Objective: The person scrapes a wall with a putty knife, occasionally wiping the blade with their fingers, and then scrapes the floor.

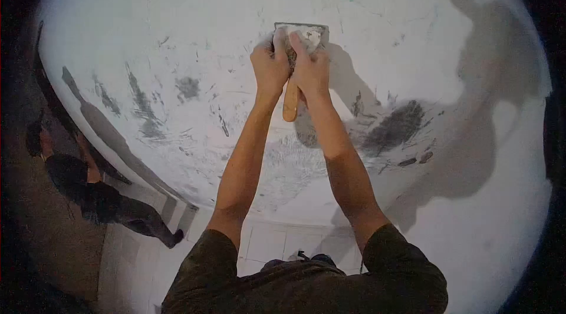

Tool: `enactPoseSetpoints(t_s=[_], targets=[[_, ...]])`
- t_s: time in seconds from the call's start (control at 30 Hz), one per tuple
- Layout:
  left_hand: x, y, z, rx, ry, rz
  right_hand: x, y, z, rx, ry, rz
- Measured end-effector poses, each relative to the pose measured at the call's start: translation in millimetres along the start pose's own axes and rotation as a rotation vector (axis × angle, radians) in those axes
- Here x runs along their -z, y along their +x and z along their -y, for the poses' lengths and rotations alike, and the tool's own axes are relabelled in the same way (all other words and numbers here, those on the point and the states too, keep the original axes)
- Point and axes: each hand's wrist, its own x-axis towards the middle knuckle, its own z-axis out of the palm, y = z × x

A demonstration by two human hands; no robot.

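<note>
Both my arms reach up to a pale wall (pixel 194 31) marked with dark grey patches and scratches. A wide scraper (pixel 312 32) with a wooden handle lies against the wall, its blade edge at the top and its handle pointing down. My left hand (pixel 270 69) is closed on the scraper's left side, with fingers on the blade. My right hand (pixel 311 69) grips it from the right, a finger stretched over the blade. White residue covers part of the blade and my fingertips.
At the far left another person (pixel 88 190) in dark clothes stands by the wall with raised arms. White floor tiles (pixel 265 243) show below the wall, near my feet. Shadows fall across the wall's right side.
</note>
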Motion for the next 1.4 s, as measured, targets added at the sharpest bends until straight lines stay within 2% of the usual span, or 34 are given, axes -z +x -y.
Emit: enactPoseSetpoints(t_s=[0.07, 0.13, 0.17, 0.2, 0.23, 0.27, 0.3, 0.4, 0.47, 0.6, 0.67, 0.73, 0.77, 0.8, 0.83, 0.97, 1.07, 1.13, 1.2, 1.23, 1.27, 1.33, 1.4], targets=[[3.4, -10.0, 4.6, -0.080, 0.176, -0.029, 2.0, -5.5, -8.5, 0.004, 0.033, -0.004], [6.4, -6.1, 4.3, -0.088, 0.175, -0.035, 4.0, -9.2, -10.6, -0.028, 0.083, -0.004], [6.7, -4.3, 4.1, -0.089, 0.170, -0.039, -4.6, -14.7, 2.8, -0.032, 0.085, -0.108], [5.4, -1.9, -2.1, -0.090, 0.161, -0.042, -7.4, -11.7, 12.0, -0.025, 0.087, -0.110], [3.0, 2.1, -7.9, 0.020, 0.016, -0.046, -8.3, -7.3, 18.8, -0.085, -0.023, -0.100], [2.4, 1.0, -6.6, 0.026, 0.015, -0.041, -7.5, -4.6, 20.4, -0.156, -0.135, -0.091], [2.8, 0.5, -5.5, 0.012, 0.066, -0.041, -5.7, 2.2, 6.3, 0.022, -0.132, -0.052], [6.9, -5.6, 1.0, -0.072, 0.142, -0.046, -2.9, -7.4, -8.9, 0.057, 0.010, -0.054], [7.9, -3.7, 2.2, -0.184, 0.173, -0.035, -6.3, -2.5, -12.6, -0.018, -0.027, -0.042], [8.7, 4.6, -4.9, -0.038, 0.178, -0.056, -11.6, 4.6, -8.4, 0.039, 0.042, -0.023], [9.2, -2.3, -0.4, -0.065, 0.154, -0.010, -6.6, -5.1, -6.3, -0.099, -0.045, -0.036], [6.0, 3.4, 12.7, -0.205, 0.181, -0.047, -11.9, -3.7, -7.5, -0.021, 0.066, -0.054], [7.5, 6.7, 8.2, -0.211, 0.180, -0.046, -16.6, -1.5, -3.7, 0.021, 0.100, -0.061], [8.7, 10.3, 4.0, -0.145, 0.144, -0.032, -18.2, 0.2, 0.7, 0.062, 0.132, -0.070], [7.7, 12.3, 0.2, -0.076, 0.107, -0.017, -12.8, -1.1, 6.1, -0.058, 0.048, -0.045], [5.5, -1.4, -0.8, -0.191, 0.141, -0.046, -12.8, -9.4, 1.0, -0.010, -0.004, -0.121], [5.7, 7.7, -8.5, -0.114, 0.175, -0.026, -14.7, -3.5, 5.2, -0.102, 0.057, -0.114], [7.0, 8.6, -13.5, -0.182, 0.244, -0.029, -12.5, -1.1, 5.4, -0.088, 0.033, -0.094], [8.7, 3.3, -10.5, -0.139, 0.248, -0.029, -8.9, -7.6, 0.4, -0.082, -0.022, -0.046], [10.3, -2.1, -9.8, -0.061, 0.220, 0.044, -10.0, -11.9, -1.9, -0.055, 0.016, -0.117], [6.9, -2.0, -8.9, -0.143, 0.176, 0.008, -10.9, -10.9, -1.6, -0.054, 0.019, -0.116], [5.8, 7.5, -8.5, -0.128, 0.235, 0.019, -12.0, -4.1, 0.5, 0.013, 0.091, -0.124], [7.0, 8.4, -13.1, -0.116, 0.249, 0.016, -12.7, -4.1, 6.0, -0.017, 0.080, -0.093]])
